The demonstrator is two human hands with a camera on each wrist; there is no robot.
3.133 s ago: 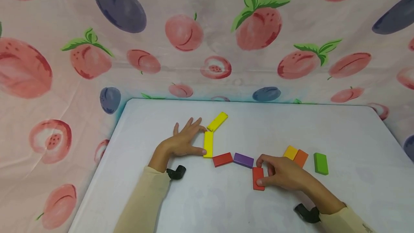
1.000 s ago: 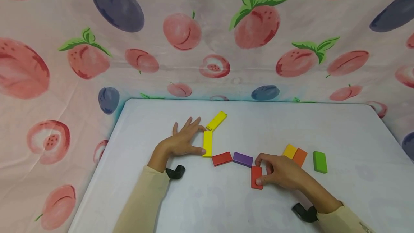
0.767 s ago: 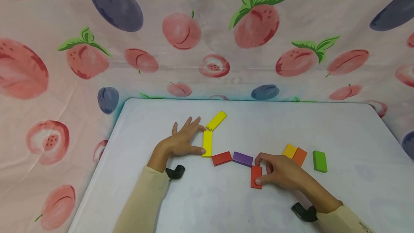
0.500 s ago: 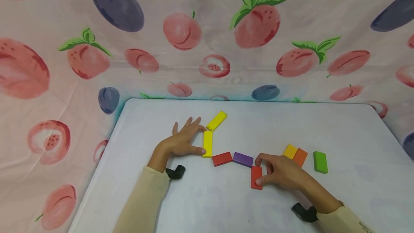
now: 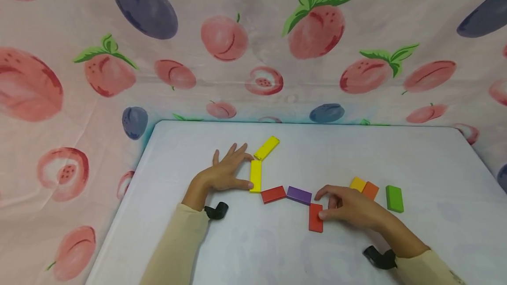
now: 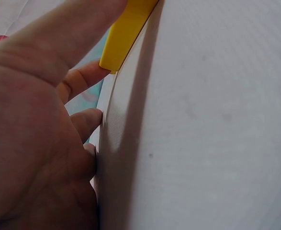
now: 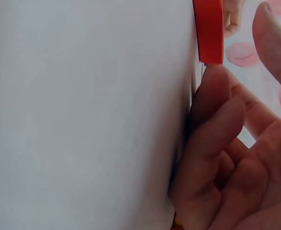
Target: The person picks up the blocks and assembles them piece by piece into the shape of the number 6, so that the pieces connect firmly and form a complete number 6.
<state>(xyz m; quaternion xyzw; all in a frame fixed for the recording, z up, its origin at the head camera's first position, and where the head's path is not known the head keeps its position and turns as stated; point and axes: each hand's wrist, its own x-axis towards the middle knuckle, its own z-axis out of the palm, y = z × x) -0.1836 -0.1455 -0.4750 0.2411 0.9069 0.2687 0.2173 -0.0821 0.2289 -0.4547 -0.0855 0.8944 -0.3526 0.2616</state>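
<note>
My left hand (image 5: 223,173) has its thumb and index finger at the two ends of a yellow domino block (image 5: 255,176) lying flat on the white table; the left wrist view shows the index fingertip touching the end of that yellow block (image 6: 126,36). Over the table's right part, my right hand (image 5: 354,206) is beside a red domino block (image 5: 315,218). In the right wrist view its thumb (image 7: 272,43) stands away from the red block (image 7: 209,31), and the other fingers curl loosely. A second red block (image 5: 273,195) and a purple block (image 5: 299,195) lie between the hands.
Another yellow block (image 5: 267,147) slants off behind the left hand. Beyond the right hand lie a yellow-orange block (image 5: 357,184), an orange block (image 5: 370,190) and a green block (image 5: 394,199). A fruit-print cloth (image 5: 190,25) hangs behind the white table (image 5: 253,250).
My right hand has loosened from the red block and shifted slightly right, its thumb sliding toward the block's edge. The left hand and the blocks stay put.
</note>
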